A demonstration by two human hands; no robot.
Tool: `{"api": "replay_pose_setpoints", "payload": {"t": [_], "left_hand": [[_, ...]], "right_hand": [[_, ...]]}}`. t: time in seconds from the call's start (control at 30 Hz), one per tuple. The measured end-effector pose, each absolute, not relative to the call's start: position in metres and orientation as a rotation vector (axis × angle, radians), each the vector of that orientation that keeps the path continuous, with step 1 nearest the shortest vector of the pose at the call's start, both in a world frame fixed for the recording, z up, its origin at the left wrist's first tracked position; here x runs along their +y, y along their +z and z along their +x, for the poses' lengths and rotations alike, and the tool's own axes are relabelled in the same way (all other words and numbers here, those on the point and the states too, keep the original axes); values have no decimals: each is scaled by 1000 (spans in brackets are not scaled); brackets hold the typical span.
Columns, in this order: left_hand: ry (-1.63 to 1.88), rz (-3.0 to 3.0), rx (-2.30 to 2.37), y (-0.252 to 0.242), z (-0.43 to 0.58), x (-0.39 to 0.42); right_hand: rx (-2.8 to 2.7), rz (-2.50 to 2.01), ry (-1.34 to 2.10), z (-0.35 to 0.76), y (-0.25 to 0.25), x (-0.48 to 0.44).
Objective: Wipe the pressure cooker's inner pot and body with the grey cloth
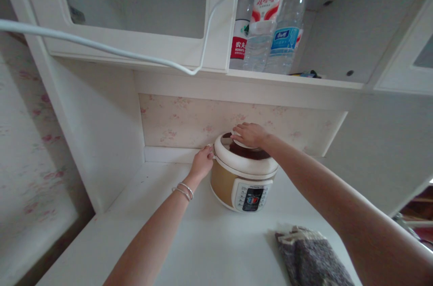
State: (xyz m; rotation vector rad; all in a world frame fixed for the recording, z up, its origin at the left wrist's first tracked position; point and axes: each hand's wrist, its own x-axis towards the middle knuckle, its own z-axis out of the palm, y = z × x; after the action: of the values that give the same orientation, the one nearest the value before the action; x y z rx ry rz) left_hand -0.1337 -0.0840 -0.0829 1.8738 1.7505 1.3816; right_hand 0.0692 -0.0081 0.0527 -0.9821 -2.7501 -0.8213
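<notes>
White-gold cooker (223, 182) near wall (176, 119), counter (152, 191) extending leftward; left hand (203, 160) pinching handle (214, 157), right hand (251, 135) gripping lid (233, 160).

Cooker (223, 182): on the table (189, 236), before the back panel (189, 119)
Cloth (314, 259): on the table, before the cooker, rightward
Bottles (262, 47): on the shelf (331, 82) above

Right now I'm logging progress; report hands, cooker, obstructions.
Left hand gripping cooker by its side. Right hand atop lid. Cooker upright, lid on. Gray cloth in front, apart.
</notes>
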Motion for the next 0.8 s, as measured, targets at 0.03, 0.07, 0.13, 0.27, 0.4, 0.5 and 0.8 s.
{"api": "replay_pose_setpoints", "payload": {"t": [0.03,0.07,0.13,0.27,0.4,0.5,0.8], "left_hand": [[1374,1880,1753,-82,-134,-85],[1370,1879,1755,-82,-134,-85],[1372,1867,1752,-81,-133,-87],[1394,1849,1750,-80,-133,-89],[1424,1885,1729,-78,-130,-94],[1375,2041,1788,-76,-125,-105],[1038,2306,2010,-65,-119,-121]], "right_hand": [[-2703,-975,-823,70,54,-14],[-2658,-950,-826,72,55,-22],[-2596,-883,-819,79,56,-42],[-2629,-860,-554,112,44,-106],[-2683,-1044,331,166,7,-184],[-2606,-1173,917,215,-34,-232],[-2419,-1545,468,323,-185,-280]]}}
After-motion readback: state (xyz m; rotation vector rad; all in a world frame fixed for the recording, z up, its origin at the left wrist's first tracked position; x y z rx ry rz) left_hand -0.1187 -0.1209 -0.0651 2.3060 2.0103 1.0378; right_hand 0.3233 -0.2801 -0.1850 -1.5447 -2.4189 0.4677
